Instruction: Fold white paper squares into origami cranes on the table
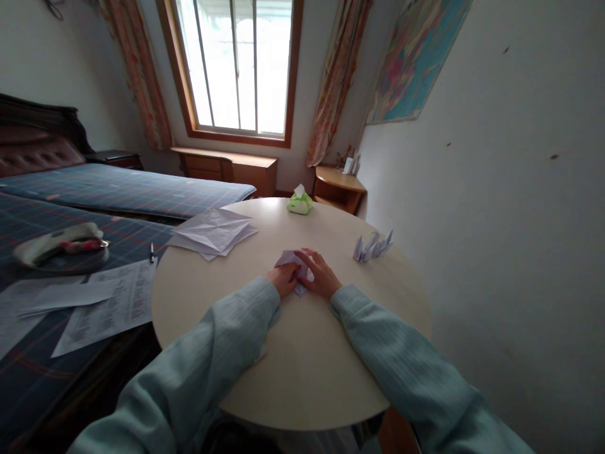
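A small folded piece of white paper (293, 260) lies on the round cream table (293, 353), a little past its middle. My left hand (283, 278) pinches its near left side, fingers closed on the paper. From the right, my right hand (321, 273) lies over the paper with fingers curled and pressing down on it. Both arms wear pale blue-green sleeves.
A loose stack of white sheets (213, 232) lies at the table's left. Folded paper cranes (372, 246) stand at the right, a green tissue pack (299, 202) at the far edge. A bed with printed papers (101, 302) and a pen (152, 252) adjoins the left.
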`<state>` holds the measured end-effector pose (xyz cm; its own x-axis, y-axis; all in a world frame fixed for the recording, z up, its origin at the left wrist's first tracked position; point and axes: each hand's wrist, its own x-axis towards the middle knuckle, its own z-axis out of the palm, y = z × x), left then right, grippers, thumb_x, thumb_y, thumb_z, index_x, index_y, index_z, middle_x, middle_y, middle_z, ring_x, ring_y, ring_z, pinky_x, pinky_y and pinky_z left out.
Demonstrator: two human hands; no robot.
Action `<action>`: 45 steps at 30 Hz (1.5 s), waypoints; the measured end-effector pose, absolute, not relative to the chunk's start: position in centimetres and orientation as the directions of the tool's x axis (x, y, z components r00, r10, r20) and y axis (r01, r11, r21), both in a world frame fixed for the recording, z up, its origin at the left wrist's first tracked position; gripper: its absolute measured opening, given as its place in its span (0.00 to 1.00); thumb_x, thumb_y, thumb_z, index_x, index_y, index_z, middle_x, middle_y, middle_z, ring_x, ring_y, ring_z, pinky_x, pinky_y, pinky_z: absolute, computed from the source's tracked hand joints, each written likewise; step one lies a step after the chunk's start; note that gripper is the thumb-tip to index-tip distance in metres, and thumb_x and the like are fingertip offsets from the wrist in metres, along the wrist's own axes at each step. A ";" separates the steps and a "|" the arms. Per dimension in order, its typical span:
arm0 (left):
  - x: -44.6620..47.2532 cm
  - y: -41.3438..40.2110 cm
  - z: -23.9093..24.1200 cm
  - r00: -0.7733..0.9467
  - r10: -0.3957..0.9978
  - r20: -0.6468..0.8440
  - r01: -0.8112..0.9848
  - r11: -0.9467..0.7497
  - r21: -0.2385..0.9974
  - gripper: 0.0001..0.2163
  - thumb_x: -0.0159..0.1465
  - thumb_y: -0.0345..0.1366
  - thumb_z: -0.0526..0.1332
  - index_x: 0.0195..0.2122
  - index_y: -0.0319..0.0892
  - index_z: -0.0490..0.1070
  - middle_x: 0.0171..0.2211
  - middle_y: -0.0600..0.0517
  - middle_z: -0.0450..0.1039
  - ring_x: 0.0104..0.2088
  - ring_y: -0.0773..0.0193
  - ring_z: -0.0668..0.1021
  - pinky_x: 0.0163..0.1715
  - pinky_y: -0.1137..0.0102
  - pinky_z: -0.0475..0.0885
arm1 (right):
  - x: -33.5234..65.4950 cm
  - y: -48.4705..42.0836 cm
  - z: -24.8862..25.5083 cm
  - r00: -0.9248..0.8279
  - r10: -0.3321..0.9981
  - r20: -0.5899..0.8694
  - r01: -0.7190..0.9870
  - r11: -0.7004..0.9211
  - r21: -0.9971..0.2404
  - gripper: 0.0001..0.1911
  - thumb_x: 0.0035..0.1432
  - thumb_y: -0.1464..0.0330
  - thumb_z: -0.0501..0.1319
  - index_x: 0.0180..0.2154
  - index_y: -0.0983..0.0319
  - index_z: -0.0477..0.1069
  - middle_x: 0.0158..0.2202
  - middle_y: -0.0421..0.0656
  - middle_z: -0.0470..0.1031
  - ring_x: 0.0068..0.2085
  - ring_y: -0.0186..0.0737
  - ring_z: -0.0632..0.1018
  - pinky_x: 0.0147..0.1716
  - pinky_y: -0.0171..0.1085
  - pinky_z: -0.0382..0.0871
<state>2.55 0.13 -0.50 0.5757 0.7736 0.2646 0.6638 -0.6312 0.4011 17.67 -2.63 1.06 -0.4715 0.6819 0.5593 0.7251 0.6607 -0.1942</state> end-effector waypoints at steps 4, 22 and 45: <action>2.6 -0.1 -0.2 0.571 0.778 0.264 0.669 -0.627 0.400 0.07 0.48 0.30 0.52 0.30 0.40 0.63 0.30 0.50 0.68 0.31 0.63 0.71 0.35 0.68 0.67 | 17.5 -2.7 1.4 -0.473 0.669 0.573 0.723 0.667 -0.182 0.34 0.47 0.69 0.55 0.55 0.60 0.44 0.54 0.50 0.49 0.54 0.43 0.56 0.51 0.45 0.55; 2.4 -0.2 -0.4 0.571 0.760 0.312 0.626 -0.648 0.433 0.06 0.50 0.31 0.51 0.29 0.40 0.64 0.32 0.50 0.69 0.35 0.62 0.71 0.38 0.67 0.67 | 18.0 -1.6 -0.3 -0.229 0.865 0.446 0.813 0.422 -0.401 0.51 0.41 0.58 0.59 0.56 0.69 0.27 0.48 0.53 0.64 0.48 0.48 0.66 0.46 0.46 0.59; 2.5 -0.8 1.3 0.626 0.711 0.319 0.657 -0.702 0.274 0.12 0.56 0.40 0.52 0.33 0.38 0.69 0.37 0.47 0.71 0.40 0.60 0.71 0.42 0.68 0.65 | 17.6 -2.0 -0.7 -0.423 0.874 0.240 0.834 0.479 -0.273 0.38 0.45 0.54 0.55 0.54 0.63 0.48 0.55 0.49 0.54 0.55 0.48 0.56 0.51 0.49 0.50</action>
